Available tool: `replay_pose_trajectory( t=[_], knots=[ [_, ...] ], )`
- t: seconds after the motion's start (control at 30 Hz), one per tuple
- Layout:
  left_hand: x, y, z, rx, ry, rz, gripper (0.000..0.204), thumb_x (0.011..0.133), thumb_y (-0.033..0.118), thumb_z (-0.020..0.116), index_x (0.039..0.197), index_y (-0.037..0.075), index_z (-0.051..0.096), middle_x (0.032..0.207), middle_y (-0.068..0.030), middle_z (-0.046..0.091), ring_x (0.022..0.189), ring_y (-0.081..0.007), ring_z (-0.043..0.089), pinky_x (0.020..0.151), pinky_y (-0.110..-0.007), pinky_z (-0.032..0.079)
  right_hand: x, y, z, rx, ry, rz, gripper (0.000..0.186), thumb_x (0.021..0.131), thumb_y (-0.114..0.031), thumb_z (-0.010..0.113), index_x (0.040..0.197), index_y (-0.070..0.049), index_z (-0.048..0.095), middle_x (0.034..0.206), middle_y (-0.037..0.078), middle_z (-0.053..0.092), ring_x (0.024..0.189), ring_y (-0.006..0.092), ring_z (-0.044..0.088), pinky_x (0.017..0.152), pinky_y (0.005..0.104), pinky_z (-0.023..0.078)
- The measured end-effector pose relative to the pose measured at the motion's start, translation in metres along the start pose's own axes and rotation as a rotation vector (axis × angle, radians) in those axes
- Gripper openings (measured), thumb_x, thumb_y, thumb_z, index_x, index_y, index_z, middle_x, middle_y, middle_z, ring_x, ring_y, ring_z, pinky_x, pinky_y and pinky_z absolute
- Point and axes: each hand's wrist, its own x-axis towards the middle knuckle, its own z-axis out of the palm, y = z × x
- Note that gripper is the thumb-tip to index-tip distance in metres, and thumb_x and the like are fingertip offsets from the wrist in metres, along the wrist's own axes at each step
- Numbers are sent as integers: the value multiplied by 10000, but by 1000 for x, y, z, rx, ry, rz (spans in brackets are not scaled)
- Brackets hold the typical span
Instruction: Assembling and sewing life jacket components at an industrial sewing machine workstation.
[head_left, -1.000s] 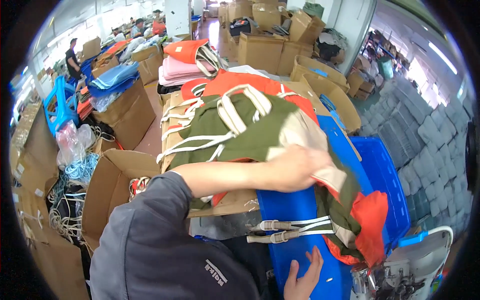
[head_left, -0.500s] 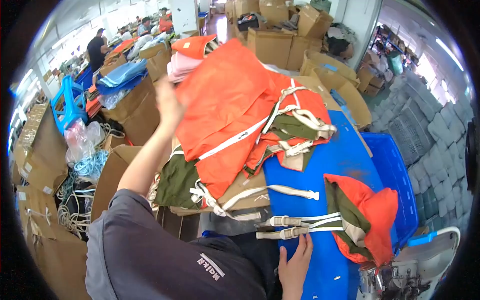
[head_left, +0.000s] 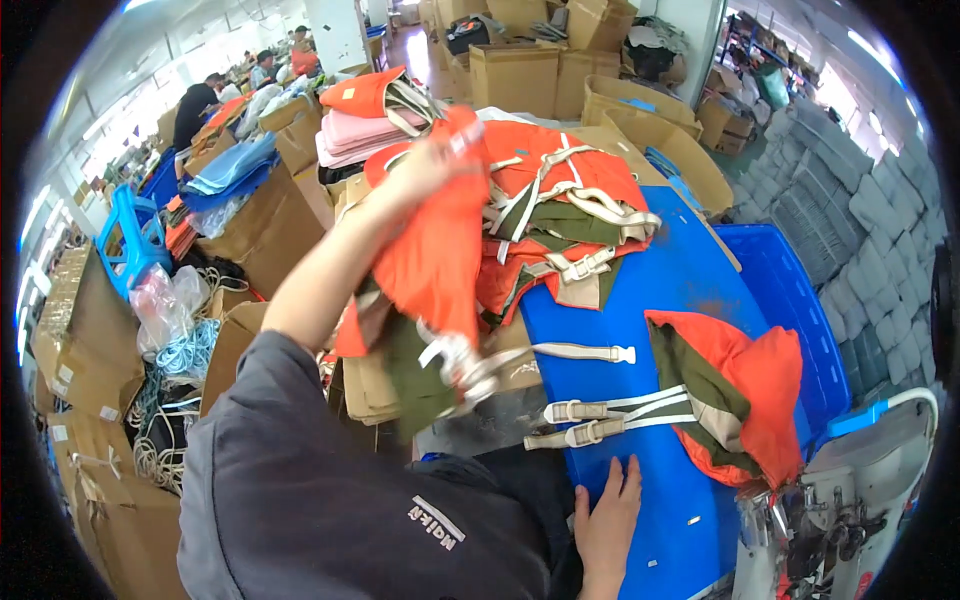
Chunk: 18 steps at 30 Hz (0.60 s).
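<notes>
Observer: Left hand raised over the bench, fingers clamped on the top edge of an orange fabric garment with cream webbing straps. Garment hangs from the grip, motion-blurred, its lower straps and buckles dangling above the flat cardboard sheets.

Checker: Right hand?

Observer: Right hand lies flat on the blue bench top, fingers together and extended, gripping nothing. It rests just below a pair of cream straps with buckles.

Checker: Where do those straps lead?

Observer: Into a second orange-and-olive garment, lying at the right side of the bench, near a blue plastic crate.

Checker: Anything behind the lifted piece?

Observer: Heaped pile of orange and olive garments, touching the lifted one. Grey sewing machine at lower right.
</notes>
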Motion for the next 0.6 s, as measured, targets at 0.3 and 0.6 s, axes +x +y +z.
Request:
replay_pose_trajectory(
  t=[0.3, 0.6],
  knots=[
    [17, 170, -39, -805, -48, 158, 392, 841, 158, 740, 1148, -51, 613, 1007, -129, 677, 887, -188, 666, 783, -296, 545, 12, -33, -65, 560, 595, -370, 960, 805, -361, 778, 1485, 20, 218, 1527, 241, 264, 1351, 412, 367, 1100, 478, 338],
    [-47, 245, 100, -339, -772, 327, 504, 887, 257, 727, 1300, 30, 549, 780, -9, 631, 621, -63, 568, 551, -247, 485, 58, -34, -100, 294, 749, -259, 498, 800, -13, 653, 1289, -26, 561, 1273, 216, 577, 1079, 354, 630, 901, 388, 493]
  ],
)
